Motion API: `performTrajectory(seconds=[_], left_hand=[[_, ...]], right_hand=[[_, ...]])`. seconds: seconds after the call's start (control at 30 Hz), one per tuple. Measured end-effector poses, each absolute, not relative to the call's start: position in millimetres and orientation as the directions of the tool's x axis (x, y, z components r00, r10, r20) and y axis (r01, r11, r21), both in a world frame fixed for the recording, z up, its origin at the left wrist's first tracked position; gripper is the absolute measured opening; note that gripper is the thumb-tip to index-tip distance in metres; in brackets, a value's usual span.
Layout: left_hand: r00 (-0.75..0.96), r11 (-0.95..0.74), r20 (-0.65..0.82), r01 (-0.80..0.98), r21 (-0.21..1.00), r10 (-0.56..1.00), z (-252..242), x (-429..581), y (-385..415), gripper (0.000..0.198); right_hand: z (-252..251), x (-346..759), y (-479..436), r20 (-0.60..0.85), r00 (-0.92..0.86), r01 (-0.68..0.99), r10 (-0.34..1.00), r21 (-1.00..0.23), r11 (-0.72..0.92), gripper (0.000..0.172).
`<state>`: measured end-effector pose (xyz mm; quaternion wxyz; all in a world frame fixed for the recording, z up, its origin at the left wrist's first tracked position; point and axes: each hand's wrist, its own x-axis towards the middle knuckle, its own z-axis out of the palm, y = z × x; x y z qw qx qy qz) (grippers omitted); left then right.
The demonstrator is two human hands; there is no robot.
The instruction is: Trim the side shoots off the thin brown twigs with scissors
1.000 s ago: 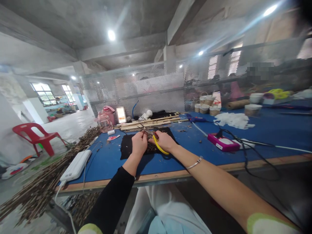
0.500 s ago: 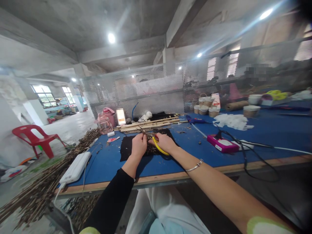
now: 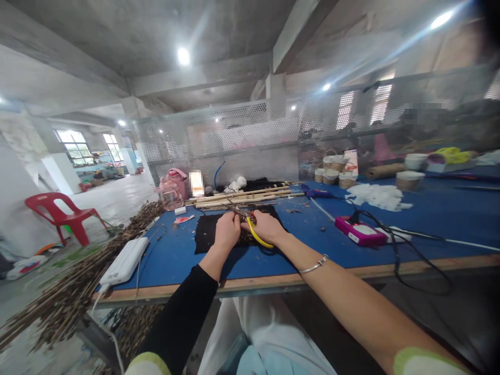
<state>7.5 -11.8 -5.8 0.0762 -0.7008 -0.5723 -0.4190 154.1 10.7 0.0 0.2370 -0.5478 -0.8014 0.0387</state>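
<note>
Holding yellow-handled scissors over a black cloth, between the near edge of the blue surface and the pale sticks lying toward its far edge. Dry brown scraps on the cloth; more specks past the cloth's right edge. Judgement: work under way, some cutting apparently done. How much is left, can't tell; no finished piece made out.

Right hand: fingers curled round the scissor handles. Blades angle up-left; gap between them too small to read. Left hand: fingers drawn together, close by the blades; whatever they pinch is hidden.

Further out: long dry stalks heaped beyond the left edge; whether they belong to this work, unclear. White power bank by the near left corner.
</note>
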Motion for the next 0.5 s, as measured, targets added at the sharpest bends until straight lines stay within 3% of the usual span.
performTrajectory(seconds=[0.27,0.5], left_hand=[[-0.012,-0.254,0.621,0.906,0.338,0.784,-5.5,6.5,-11.2,0.027],[0.024,-0.262,0.604,0.914,0.309,0.796,-4.9,5.2,-11.6,0.028]], right_hand=[[-2.5,153.9,11.8,0.282,-0.291,0.855,0.914,-0.353,0.381,0.049],[-2.7,155.5,11.6,0.312,-0.292,0.875,0.904,-0.295,0.385,0.048]])
